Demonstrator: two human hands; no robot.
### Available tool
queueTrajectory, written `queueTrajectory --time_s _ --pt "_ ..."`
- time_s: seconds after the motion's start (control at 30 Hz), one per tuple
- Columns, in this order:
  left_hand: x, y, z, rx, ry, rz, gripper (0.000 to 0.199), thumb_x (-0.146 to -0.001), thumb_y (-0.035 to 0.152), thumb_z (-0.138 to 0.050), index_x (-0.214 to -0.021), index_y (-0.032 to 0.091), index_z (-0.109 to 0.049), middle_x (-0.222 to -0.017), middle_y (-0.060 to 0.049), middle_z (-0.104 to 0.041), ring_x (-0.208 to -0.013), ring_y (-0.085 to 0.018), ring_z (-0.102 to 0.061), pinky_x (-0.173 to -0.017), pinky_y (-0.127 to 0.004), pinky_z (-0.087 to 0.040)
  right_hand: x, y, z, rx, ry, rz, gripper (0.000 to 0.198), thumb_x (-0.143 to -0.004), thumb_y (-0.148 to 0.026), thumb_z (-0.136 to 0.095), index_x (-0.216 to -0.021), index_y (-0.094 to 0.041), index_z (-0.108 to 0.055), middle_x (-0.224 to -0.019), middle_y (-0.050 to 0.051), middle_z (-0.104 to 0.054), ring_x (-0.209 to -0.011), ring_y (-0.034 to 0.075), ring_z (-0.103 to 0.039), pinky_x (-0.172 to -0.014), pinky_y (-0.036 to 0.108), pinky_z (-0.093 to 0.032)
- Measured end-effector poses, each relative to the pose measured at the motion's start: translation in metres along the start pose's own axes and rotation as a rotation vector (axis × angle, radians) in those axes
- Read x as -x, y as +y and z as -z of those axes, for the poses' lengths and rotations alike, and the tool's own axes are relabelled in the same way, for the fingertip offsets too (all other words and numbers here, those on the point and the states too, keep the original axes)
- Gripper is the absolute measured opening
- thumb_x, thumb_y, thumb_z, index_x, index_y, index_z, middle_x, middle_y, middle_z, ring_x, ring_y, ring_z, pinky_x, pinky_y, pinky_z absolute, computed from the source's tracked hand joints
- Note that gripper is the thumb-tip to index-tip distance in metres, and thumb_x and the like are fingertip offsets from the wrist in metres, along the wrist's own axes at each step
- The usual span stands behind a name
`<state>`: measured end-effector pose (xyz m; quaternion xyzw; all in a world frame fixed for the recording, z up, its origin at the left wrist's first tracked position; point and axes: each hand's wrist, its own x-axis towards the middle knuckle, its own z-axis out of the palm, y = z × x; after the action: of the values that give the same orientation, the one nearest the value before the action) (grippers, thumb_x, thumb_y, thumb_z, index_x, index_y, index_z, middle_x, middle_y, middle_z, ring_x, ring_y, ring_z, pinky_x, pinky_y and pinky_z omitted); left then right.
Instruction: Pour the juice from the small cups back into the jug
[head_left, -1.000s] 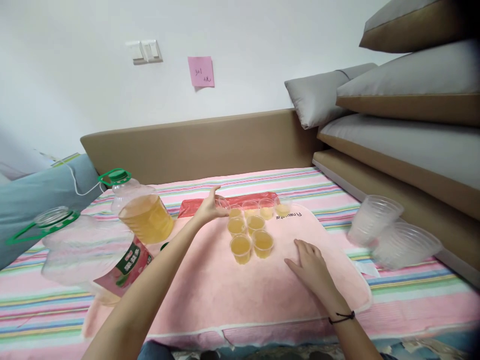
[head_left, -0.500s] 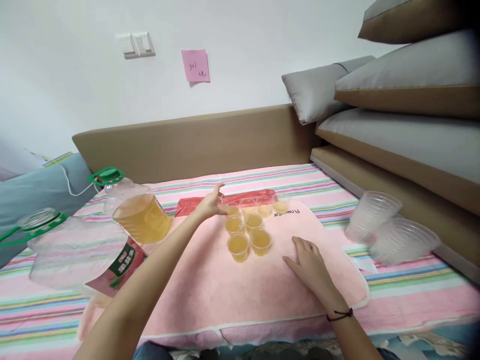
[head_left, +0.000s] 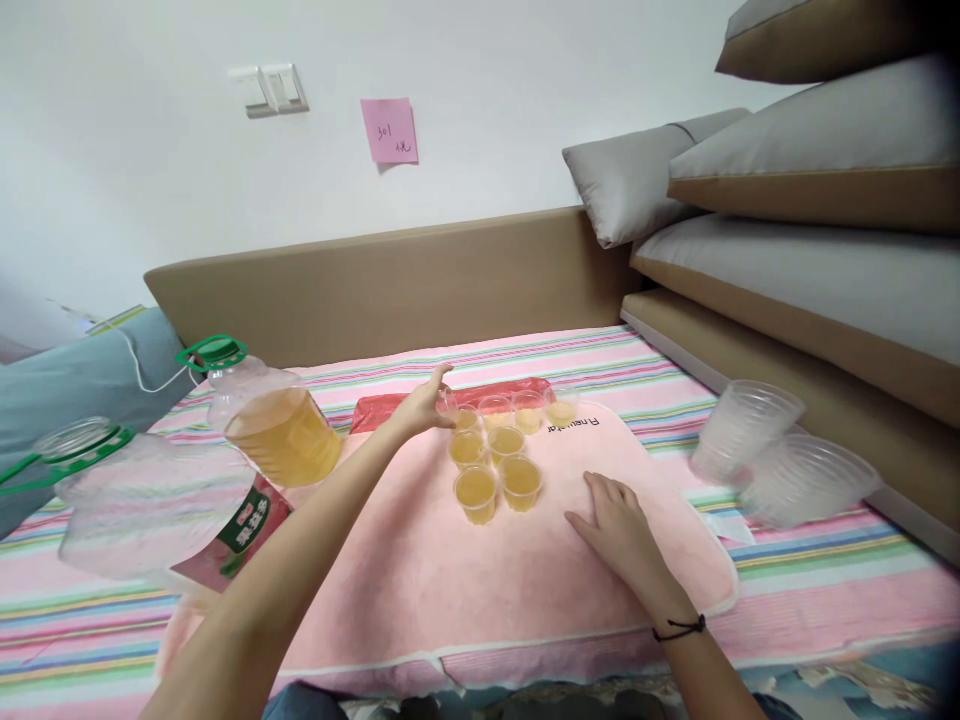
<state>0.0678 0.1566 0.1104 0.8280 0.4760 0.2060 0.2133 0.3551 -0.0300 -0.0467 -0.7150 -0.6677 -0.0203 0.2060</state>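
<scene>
My left hand (head_left: 424,406) is closed around the side of a clear plastic cup (head_left: 448,402) at the back left of a group of cups; the fingers partly hide this cup. Several small clear cups of yellow drink (head_left: 475,490) stand close together in rows on a pink mat (head_left: 420,590). Farther back, some cups (head_left: 559,408) look less full. To the right of the group, my right hand (head_left: 615,520) lies with fingers stretched out on the mat, holding nothing. A dark cord bracelet is on that wrist.
At left a large bottle of yellow drink (head_left: 289,440) stands behind another clear bottle (head_left: 142,510) lying tilted. Stacked clear cups (head_left: 742,430) lie at right beside grey cushions (head_left: 810,270). A red plastic wrapper (head_left: 382,412) lies behind the cups.
</scene>
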Motion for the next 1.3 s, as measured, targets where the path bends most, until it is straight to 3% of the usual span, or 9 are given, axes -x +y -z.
queueTrajectory --time_s 0.4,0.63,0.83,1.07,1.3 --pt "-0.002 0.0 0.001 0.005 -0.006 -0.015 0.1 -0.064 0.023 -0.081 -0.149 0.023 -0.029 -0.121 -0.012 -0.061 -0.111 -0.027 -0.06 -0.093 -0.041 -0.051 0.0 0.001 -0.001 -0.016 0.01 0.009 0.052 -0.088 -0.028 -0.063 -0.133 -0.002 -0.057 -0.133 0.02 -0.059 -0.123 0.035 -0.052 -0.108 0.044 -0.04" --pt "-0.005 0.005 0.001 0.039 0.044 0.02 0.094 -0.071 0.033 -0.078 -0.149 0.024 -0.026 -0.125 -0.015 -0.06 -0.098 -0.023 -0.063 -0.077 -0.034 -0.054 0.0 0.0 0.002 -0.06 0.008 -0.002 0.051 -0.087 -0.029 -0.064 -0.133 -0.007 -0.058 -0.134 0.019 -0.059 -0.124 0.035 -0.052 -0.108 0.046 -0.042" --pt "-0.019 0.024 -0.001 0.002 0.059 -0.022 0.098 -0.067 0.032 -0.081 -0.148 0.024 -0.026 -0.126 -0.014 -0.06 -0.104 -0.024 -0.062 -0.088 -0.039 -0.052 -0.001 -0.005 0.011 -0.073 -0.058 -0.043 0.053 -0.088 -0.026 -0.064 -0.135 -0.002 -0.056 -0.136 0.02 -0.057 -0.126 0.034 -0.05 -0.111 0.043 -0.039" --pt "-0.037 0.051 -0.017 -0.132 -0.022 -0.089 0.097 -0.068 0.024 -0.079 -0.15 0.022 -0.026 -0.127 -0.015 -0.062 -0.107 -0.026 -0.064 -0.089 -0.038 -0.051 -0.003 -0.007 0.011 -0.029 -0.092 -0.056 0.055 -0.09 -0.027 -0.066 -0.138 -0.003 -0.056 -0.139 0.019 -0.056 -0.128 0.035 -0.048 -0.112 0.043 -0.037" --pt "-0.05 0.062 -0.028 -0.373 -0.143 -0.152 0.102 -0.067 0.017 -0.08 -0.153 0.02 -0.025 -0.128 -0.017 -0.065 -0.11 -0.031 -0.066 -0.086 -0.036 -0.05 -0.003 -0.01 0.016 -0.041 -0.109 -0.059 0.056 -0.09 -0.027 -0.065 -0.139 -0.003 -0.055 -0.14 0.018 -0.056 -0.129 0.034 -0.048 -0.113 0.043 -0.038"
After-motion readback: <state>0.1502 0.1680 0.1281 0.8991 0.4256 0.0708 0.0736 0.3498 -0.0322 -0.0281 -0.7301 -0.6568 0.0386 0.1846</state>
